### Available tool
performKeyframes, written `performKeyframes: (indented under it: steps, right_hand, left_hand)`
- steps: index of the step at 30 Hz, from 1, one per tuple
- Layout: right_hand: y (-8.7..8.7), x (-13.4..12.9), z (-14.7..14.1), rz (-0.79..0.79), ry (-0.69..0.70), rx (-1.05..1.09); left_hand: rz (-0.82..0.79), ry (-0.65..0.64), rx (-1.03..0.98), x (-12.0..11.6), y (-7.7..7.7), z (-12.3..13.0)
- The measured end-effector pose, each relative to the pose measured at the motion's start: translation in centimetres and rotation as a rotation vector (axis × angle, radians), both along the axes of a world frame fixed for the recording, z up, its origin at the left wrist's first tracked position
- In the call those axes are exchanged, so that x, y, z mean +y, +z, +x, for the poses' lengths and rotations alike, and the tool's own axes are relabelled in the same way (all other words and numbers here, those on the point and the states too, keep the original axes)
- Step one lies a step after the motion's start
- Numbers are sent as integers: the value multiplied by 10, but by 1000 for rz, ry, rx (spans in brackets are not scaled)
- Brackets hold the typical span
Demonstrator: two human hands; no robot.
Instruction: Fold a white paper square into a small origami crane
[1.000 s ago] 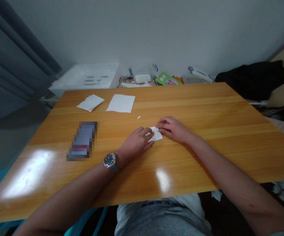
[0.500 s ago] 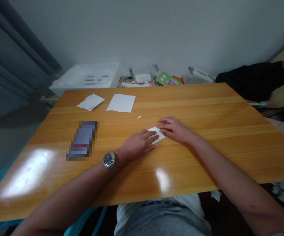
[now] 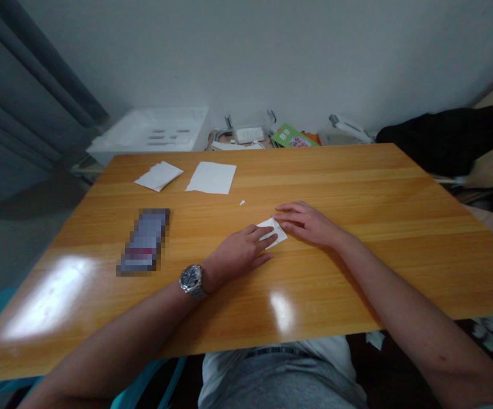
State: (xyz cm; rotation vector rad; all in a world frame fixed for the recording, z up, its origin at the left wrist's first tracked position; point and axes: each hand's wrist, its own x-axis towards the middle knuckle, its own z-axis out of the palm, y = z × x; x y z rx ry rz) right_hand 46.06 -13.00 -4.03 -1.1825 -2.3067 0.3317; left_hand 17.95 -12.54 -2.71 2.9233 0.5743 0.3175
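Note:
A small folded piece of white paper (image 3: 279, 234) lies flat on the wooden table, partly covered by fingers. My left hand (image 3: 243, 250) rests over its left side, fingers spread and pressing on it, with a metal watch (image 3: 191, 279) on the wrist. At the paper's upper right corner is my right hand (image 3: 307, 223), its fingers stretched out and apart. Its fingertips are at the paper's edge; whether they touch it I cannot tell. A tiny white paper scrap (image 3: 242, 202) lies just beyond my hands.
A flat white sheet (image 3: 212, 178) and a folded white paper (image 3: 159, 176) lie at the far left of the table (image 3: 357, 187). A blurred-out phone (image 3: 146, 241) is left of my hands. Behind the table stand a white tray (image 3: 144, 128) and a green booklet (image 3: 293, 136).
My hands stay almost in place over the small paper. The raised crease at its top now looks flatter. The whole view has shifted very slightly.

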Motion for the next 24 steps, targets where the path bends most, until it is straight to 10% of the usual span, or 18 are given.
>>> performKeyframes:
  steps: [24]
  right_hand:
    - [4,1,-7,-21,-62,-47]
  left_hand:
    - [-24,2,-35,-2,-6,1]
